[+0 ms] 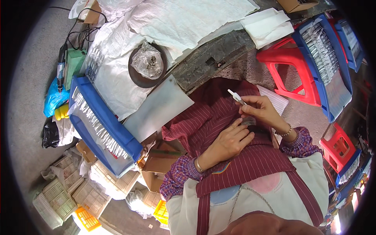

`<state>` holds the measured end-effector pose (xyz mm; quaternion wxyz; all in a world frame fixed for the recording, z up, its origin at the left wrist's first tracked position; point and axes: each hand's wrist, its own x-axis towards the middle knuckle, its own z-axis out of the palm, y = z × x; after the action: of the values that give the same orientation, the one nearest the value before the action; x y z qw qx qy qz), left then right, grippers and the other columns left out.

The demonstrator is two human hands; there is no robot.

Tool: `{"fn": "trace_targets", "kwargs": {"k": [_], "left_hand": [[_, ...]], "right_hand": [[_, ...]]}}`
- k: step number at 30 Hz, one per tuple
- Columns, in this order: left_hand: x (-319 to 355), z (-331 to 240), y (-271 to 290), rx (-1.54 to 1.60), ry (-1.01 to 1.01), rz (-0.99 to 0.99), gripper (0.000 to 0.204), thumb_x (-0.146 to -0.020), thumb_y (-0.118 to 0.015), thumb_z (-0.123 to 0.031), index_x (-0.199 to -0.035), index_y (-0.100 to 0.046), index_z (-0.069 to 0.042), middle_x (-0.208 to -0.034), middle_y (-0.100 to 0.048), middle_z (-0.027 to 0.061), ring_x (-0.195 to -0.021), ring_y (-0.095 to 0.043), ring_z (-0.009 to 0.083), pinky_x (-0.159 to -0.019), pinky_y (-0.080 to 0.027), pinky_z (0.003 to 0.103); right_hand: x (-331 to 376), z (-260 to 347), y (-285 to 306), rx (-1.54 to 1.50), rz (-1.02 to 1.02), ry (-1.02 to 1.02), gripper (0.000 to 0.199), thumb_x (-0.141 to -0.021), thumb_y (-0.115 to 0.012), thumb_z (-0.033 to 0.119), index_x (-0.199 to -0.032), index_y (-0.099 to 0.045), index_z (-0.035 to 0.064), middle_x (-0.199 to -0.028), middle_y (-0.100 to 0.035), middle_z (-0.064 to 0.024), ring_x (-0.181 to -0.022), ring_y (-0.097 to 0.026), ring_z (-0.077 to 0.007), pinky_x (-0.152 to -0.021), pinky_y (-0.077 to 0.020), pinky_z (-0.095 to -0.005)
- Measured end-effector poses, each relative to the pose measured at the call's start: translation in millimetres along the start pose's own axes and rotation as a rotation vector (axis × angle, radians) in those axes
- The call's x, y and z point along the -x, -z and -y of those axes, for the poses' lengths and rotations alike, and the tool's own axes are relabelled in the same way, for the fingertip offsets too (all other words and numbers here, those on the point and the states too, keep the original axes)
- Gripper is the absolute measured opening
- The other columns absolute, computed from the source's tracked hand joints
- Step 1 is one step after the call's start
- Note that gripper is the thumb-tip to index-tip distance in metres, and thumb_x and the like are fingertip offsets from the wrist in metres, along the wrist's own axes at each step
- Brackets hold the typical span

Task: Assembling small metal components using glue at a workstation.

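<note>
My right hand (263, 111) pinches a slim, pen-like white piece (235, 96) between thumb and fingers, its pale tip tilted up to the left. What exactly it is, I cannot make out. Lower and to the left, my left hand (229, 144) lies over my maroon striped apron (211, 105), back upward, its fingers loosely bent and slightly apart. Beside its fingertips a small clear item (248, 122) shows against a dark patch on my lap; its kind is unclear. Ahead of my lap a flat metal sheet (160, 107) juts from the bench's edge.
A dark round dish (135, 72) with a plastic bag of small parts stands on the white-covered bench (172, 27). Blue trays of metallic pieces sit at left (129, 141) and on a red stool (282, 58) at right. Plastic baskets (58, 197) and an open carton (156, 164) crowd the lower left.
</note>
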<state>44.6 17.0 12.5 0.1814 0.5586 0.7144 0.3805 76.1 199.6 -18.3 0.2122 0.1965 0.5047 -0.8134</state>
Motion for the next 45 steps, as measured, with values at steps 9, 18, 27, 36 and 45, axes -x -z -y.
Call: {"fn": "trace_targets", "kwargs": {"k": [9, 18, 27, 36, 45], "left_hand": [[1.4, 0.0, 9.4, 0.251, 0.035, -0.022, 0.023, -0.072, -0.066, -0.004, -0.095, -0.062, -0.003, -0.088, -0.061, 0.0093, -0.087, -0.060, 0.0266, -0.090, -0.046, 0.041], [-22.3, 43.7, 141.6, -0.359, 0.309, -0.614, 0.016, -0.073, -0.064, 0.004, -0.086, -0.068, -0.005, -0.080, -0.066, 0.0094, -0.070, -0.062, 0.0244, -0.065, -0.049, 0.031], [-23.8, 96.5, 170.1, -0.686, 0.557, -0.530, 0.021, -0.072, -0.065, -0.003, -0.092, -0.067, -0.008, -0.094, -0.059, 0.0069, -0.087, -0.053, 0.0252, -0.075, -0.044, 0.033], [-20.7, 106.3, 172.3, -0.684, 0.472, -0.555, 0.012, -0.070, -0.066, -0.004, -0.081, -0.066, -0.007, -0.083, -0.060, 0.0044, -0.078, -0.055, 0.0233, -0.068, -0.045, 0.033], [-18.8, 108.8, 174.4, -0.619, 0.391, -0.687, 0.012, -0.070, -0.067, 0.001, -0.080, -0.066, -0.005, -0.074, -0.063, 0.0066, -0.063, -0.055, 0.0199, -0.058, -0.044, 0.028]], "right_hand": [[4.1, 7.1, -4.5, -0.024, 0.026, -0.026, 0.028, -0.088, -0.059, 0.012, -0.111, -0.058, -0.0027, -0.086, -0.062, -0.0024, -0.075, -0.059, -0.0081, -0.070, -0.0490, -0.0212], [3.3, -2.8, -7.3, 0.039, 0.003, 0.009, 0.024, -0.088, -0.059, 0.010, -0.109, -0.059, -0.0008, -0.088, -0.062, -0.0026, -0.078, -0.059, -0.0081, -0.068, -0.0502, -0.0217], [2.6, -4.3, -11.5, 0.121, 0.080, -0.074, 0.016, -0.091, -0.056, 0.017, -0.098, -0.058, 0.0031, -0.075, -0.059, 0.0006, -0.063, -0.054, -0.0044, -0.057, -0.0447, -0.0182], [-3.3, -3.6, -11.1, 0.338, 0.078, 0.083, 0.019, -0.092, -0.054, 0.018, -0.093, -0.062, 0.0010, -0.069, -0.058, 0.0015, -0.061, -0.053, -0.0036, -0.054, -0.0414, -0.0187], [-1.3, -3.9, -15.0, 0.347, -0.021, 0.040, 0.017, -0.088, -0.059, 0.014, -0.095, -0.065, -0.0005, -0.063, -0.059, -0.0003, -0.056, -0.053, -0.0044, -0.049, -0.0415, -0.0212]]}}
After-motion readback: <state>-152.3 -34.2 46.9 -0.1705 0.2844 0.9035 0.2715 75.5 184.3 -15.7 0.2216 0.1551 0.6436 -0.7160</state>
